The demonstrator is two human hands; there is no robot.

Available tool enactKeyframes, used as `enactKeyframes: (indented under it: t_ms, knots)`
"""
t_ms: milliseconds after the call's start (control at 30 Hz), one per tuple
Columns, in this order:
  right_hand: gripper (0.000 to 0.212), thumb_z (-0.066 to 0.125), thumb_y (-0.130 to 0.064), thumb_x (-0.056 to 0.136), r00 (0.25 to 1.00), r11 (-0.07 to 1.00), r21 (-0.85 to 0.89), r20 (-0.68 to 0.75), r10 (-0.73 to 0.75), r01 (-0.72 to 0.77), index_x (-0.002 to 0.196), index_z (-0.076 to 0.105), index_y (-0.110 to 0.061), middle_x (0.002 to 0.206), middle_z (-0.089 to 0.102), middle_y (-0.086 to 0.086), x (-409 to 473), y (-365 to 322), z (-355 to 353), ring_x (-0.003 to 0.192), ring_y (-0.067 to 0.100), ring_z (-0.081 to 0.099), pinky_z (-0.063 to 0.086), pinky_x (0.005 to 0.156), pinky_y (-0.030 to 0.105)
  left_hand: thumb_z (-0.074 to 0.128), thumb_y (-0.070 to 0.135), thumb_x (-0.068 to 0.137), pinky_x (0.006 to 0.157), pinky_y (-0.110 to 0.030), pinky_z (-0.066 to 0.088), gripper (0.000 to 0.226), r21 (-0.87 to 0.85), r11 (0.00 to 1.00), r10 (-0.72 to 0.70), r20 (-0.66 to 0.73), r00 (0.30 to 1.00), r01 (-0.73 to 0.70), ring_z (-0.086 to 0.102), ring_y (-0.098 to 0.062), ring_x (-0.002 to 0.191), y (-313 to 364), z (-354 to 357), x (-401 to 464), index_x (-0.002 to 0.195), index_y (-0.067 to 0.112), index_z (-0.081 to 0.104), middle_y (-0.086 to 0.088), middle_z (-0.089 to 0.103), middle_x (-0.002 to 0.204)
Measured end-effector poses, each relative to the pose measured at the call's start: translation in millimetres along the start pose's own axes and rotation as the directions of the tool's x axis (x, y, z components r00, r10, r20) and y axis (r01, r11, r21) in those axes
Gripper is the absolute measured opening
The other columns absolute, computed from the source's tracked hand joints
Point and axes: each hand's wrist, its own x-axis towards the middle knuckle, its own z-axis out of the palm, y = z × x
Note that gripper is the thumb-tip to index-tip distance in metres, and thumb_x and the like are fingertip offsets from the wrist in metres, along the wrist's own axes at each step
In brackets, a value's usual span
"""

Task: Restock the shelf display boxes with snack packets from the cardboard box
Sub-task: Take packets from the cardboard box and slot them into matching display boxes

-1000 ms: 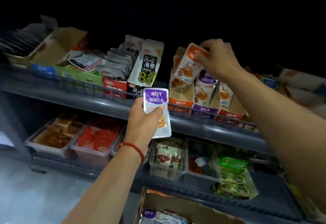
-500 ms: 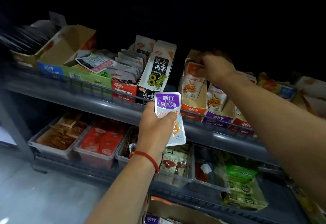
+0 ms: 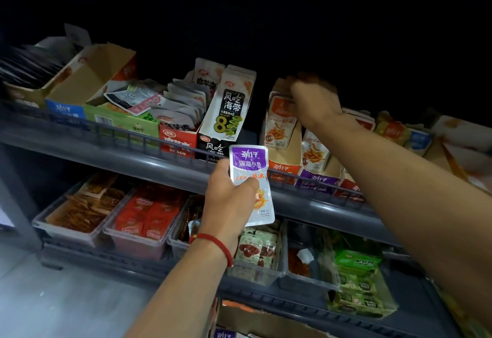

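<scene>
My left hand (image 3: 229,200) grips a purple-topped snack packet (image 3: 249,168) upright in front of the upper shelf rail (image 3: 127,148). My right hand (image 3: 315,101) reaches to the back of the orange display box (image 3: 286,168), fingers curled over the top of an orange packet (image 3: 279,127) that stands inside it. The fingertips are blurred and partly hidden in the dark. A purple display box (image 3: 318,180) with more packets sits just right of the orange one. The open cardboard box (image 3: 266,320) shows at the bottom edge, with purple packets inside.
Black, red, green and blue display boxes (image 3: 170,135) fill the upper shelf to the left. The lower shelf holds several clear bins (image 3: 138,241) of red, brown and green snacks. Grey floor (image 3: 53,297) lies at lower left.
My right hand carried the orange packet down and back into the orange display box. My left hand kept hold of the purple packet, roughly in place. The view shifted slightly.
</scene>
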Motion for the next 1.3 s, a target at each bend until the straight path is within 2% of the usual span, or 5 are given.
enactKeyframes:
  t_ms: [167,333,500,767,1300]
  knots:
    - [0.02,0.06,-0.023,0.098,0.981,0.926,0.341,-0.157,-0.112,0.16,0.117,0.064,-0.018,0.109,0.066,0.0,-37,-4,-28,0.097,0.015,0.062,0.054,0.081,0.028,0.061,-0.003,0.093,0.063,-0.028,0.06,0.038,0.01,0.998,0.058,0.052,0.997,-0.059,0.074,-0.013,0.089,-2,3,-4,0.101,0.033,0.064,0.007,0.077,0.098]
    - [0.037,0.062,-0.043,0.097,0.909,0.819,0.553,0.246,-0.337,0.154,0.128,0.06,-0.022,0.109,0.061,-0.018,-104,-1,-55,0.095,-0.001,0.06,0.049,0.077,0.014,0.07,-0.003,0.09,0.068,-0.03,0.062,0.039,0.005,0.993,0.112,0.147,0.983,-0.114,0.076,-0.011,0.087,-5,12,-14,0.115,0.025,0.059,0.004,0.079,0.096]
    - [0.019,0.07,-0.032,0.093,0.92,0.738,0.674,0.308,-0.243,-0.031,0.109,0.063,-0.027,0.102,0.068,-0.014,-131,39,-68,0.093,-0.002,0.066,0.058,0.078,0.023,0.08,0.009,0.083,0.074,-0.028,0.06,0.042,0.099,0.985,0.129,0.149,0.98,-0.144,0.075,-0.009,0.089,-13,23,-19,0.116,0.026,0.058,0.002,0.077,0.099]
    - [0.024,0.066,-0.032,0.096,0.987,0.834,0.535,0.142,0.071,-0.137,0.117,0.057,-0.026,0.106,0.063,-0.009,-102,98,-75,0.094,0.008,0.062,0.048,0.068,0.02,0.072,-0.002,0.084,0.093,-0.043,0.058,0.043,0.191,0.97,0.137,0.078,0.987,-0.15,0.068,-0.01,0.099,-9,18,-12,0.112,0.029,0.06,0.003,0.07,0.108]
    - [0.04,0.068,-0.033,0.094,0.992,0.948,0.31,0.124,0.035,-0.072,0.131,0.055,-0.023,0.122,0.065,0.004,-94,72,-9,0.107,0.021,0.064,0.058,0.083,0.037,0.069,-0.005,0.086,0.091,-0.044,0.058,0.039,0.153,0.98,0.121,0.051,0.991,-0.127,0.067,-0.011,0.097,-12,20,-6,0.105,0.028,0.06,0.001,0.069,0.105]
